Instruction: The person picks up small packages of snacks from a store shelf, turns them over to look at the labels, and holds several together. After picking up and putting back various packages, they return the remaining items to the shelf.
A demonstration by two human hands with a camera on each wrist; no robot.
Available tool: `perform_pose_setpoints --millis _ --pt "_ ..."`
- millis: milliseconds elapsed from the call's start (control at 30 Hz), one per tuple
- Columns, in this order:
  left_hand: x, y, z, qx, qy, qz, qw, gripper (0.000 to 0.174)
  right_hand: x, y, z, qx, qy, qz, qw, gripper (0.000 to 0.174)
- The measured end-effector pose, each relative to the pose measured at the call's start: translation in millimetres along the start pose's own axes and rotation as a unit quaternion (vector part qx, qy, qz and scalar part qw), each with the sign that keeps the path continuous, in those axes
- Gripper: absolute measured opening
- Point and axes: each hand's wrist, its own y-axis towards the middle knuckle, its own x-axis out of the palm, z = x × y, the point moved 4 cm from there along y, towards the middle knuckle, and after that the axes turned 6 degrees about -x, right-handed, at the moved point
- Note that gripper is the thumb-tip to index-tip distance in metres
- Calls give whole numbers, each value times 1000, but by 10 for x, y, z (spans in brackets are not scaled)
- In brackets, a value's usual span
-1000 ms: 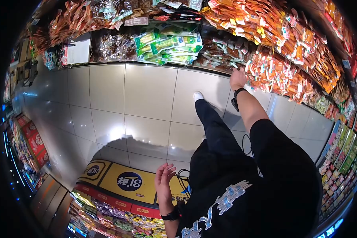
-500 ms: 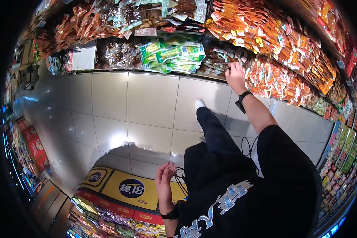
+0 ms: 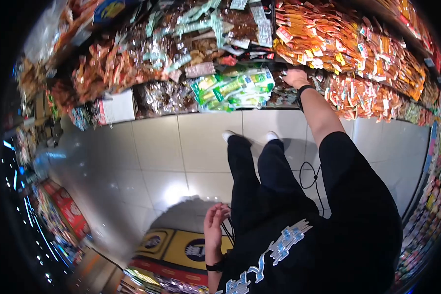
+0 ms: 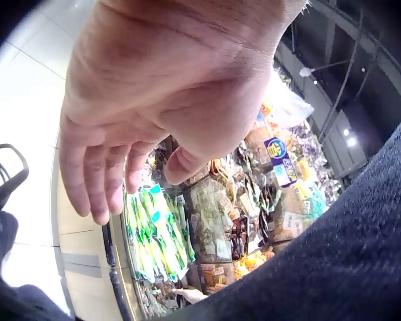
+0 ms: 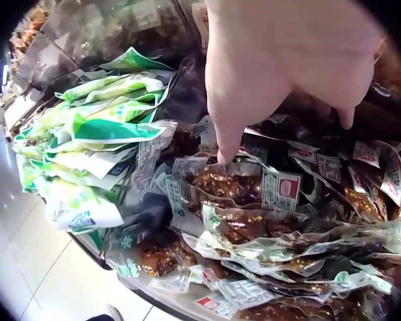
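The right hand reaches into a shelf compartment of dark clear-wrapped packets, beside a pile of green-and-white packets. In the right wrist view the hand is over the dark packets, palm down, thumb and a finger pointing down among them; the other fingertips are hidden, and no grip on a packet can be made out. The left hand hangs beside the body, away from the shelf. In the left wrist view its fingers are relaxed and hold nothing.
Orange-red packets fill the compartments to the right of the right hand. Silvery-wrapped packets and a white box lie to the left. A yellow-sided display stands behind the person. A black cable loops beside the legs.
The right hand has moved up and further into the dark-packet compartment. A second shoe has come into view beside the first, closer to the shelf. The left hand still hangs at the side.
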Motion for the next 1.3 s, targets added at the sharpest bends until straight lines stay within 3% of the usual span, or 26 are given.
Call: perform_pose_setpoints --millis 100,200,367,433,467,533,667,767,800,1000,1067,1133,1267,1300 --pt "-202 180 362 -8 60 -5 998 30 193 222 152 28 -13 -12 999 39" --pt "-343 383 676 -3 89 -2 996 30 347 355 225 38 -37 41 998 33" --pt "-551 658 785 -24 102 -20 994 28 555 470 144 28 -74 247 966 28" --pt "-572 769 764 -30 96 -29 994 28 738 638 162 50 -104 221 968 26" --pt "-556 794 748 -35 99 -27 994 29 781 647 186 67 -41 295 952 23" --pt "-504 824 767 -41 100 -22 994 30 636 452 51 -19 -164 263 951 19" --pt "-418 807 812 -32 100 -28 994 29 549 254 108 -93 -101 346 928 15" --pt "-378 733 848 -21 91 -18 995 28 348 -46 41 -67 -37 316 946 13" --pt "-368 697 853 -16 83 -18 996 28 388 -104 82 -116 -40 364 923 24" --pt "-149 480 825 12 60 -17 998 28 59 -855 119 -188 16 380 905 57" --pt "20 400 813 20 59 -22 998 29 -78 -1125 171 -228 12 377 897 60" --pt "218 310 802 34 56 -36 997 29 -226 -1442 202 -256 38 354 899 59" --pt "654 145 752 64 77 -40 994 30 -656 -2191 169 -291 239 338 863 46" --pt "730 153 695 77 81 -54 992 33 -648 -2266 221 -262 342 254 866 41"
